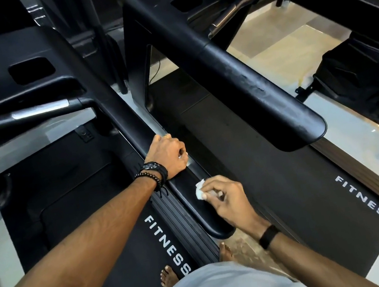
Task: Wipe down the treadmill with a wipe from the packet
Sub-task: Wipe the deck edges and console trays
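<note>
Two black treadmills stand side by side. My right hand (pixel 223 196) pinches a crumpled white wipe (pixel 200 190) and presses it on the near end of the left treadmill's right handrail (pixel 187 194). Farther up the same rail, my left hand (pixel 167 153) rests with its fingers curled over the rail's right side. They hold a small white thing (pixel 181 156), apparently the wipe packet, of which only a sliver shows.
The right treadmill's thick handrail (pixel 262 90) runs diagonally above its belt (pixel 280 190). The left treadmill's belt (pixel 127 255), marked FITNESS, lies under my left foot (pixel 167 277). My right foot (pixel 225 251) stands on the floor between the machines. Consoles are at the top.
</note>
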### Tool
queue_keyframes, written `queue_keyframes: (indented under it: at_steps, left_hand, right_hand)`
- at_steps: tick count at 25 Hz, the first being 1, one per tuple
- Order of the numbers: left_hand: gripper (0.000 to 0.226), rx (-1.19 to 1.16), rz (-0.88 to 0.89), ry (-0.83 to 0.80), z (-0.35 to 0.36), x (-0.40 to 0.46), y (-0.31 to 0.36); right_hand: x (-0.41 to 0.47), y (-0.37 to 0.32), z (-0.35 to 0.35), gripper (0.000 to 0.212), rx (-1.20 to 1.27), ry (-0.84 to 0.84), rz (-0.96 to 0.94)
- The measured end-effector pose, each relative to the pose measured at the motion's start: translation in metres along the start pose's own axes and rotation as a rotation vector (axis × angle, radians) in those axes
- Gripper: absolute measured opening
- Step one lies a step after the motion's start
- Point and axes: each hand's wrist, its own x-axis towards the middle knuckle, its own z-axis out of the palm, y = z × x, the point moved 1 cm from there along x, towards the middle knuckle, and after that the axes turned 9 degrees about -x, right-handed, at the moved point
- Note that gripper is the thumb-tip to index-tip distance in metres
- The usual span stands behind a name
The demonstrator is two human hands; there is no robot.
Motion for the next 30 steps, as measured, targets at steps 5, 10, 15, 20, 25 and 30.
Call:
queue_keyframes:
  at_steps: [5, 10, 15, 20, 25, 30]
  left_hand:
    - [0.02, 0.011, -0.003, 0.014, 0.0, 0.0, 0.0]
    - [0.017, -0.003, 0.004, -0.001, -0.002, 0.0, 0.001]
    - [0.022, 0.005, -0.014, 0.017, 0.0, 0.0, 0.0]
    - [0.02, 0.025, -0.014, 0.004, -0.001, 0.0, 0.002]
    - [0.022, 0.073, -0.03, -0.01, 0.002, 0.0, 0.003]
    - [0.022, 0.067, -0.046, -0.008, 0.001, 0.0, 0.002]
  right_hand:
    - [-0.07, 0.027, -0.028, 0.013, 0.001, -0.016, -0.034]
    - [-0.01, 0.027, -0.007, 0.023, 0.033, 0.051, 0.059]
    - [-0.049, 0.0, -0.01, 0.013, -0.046, -0.022, -0.189]
    - [-0.007, 0.015, -0.003, 0.011, 0.022, 0.071, -0.035]
    - [-0.02, -0.005, -0.001, 0.01, -0.057, -0.044, -0.277]
    - [0.005, 0.024, -0.009, 0.01, 0.008, 0.017, -0.082]
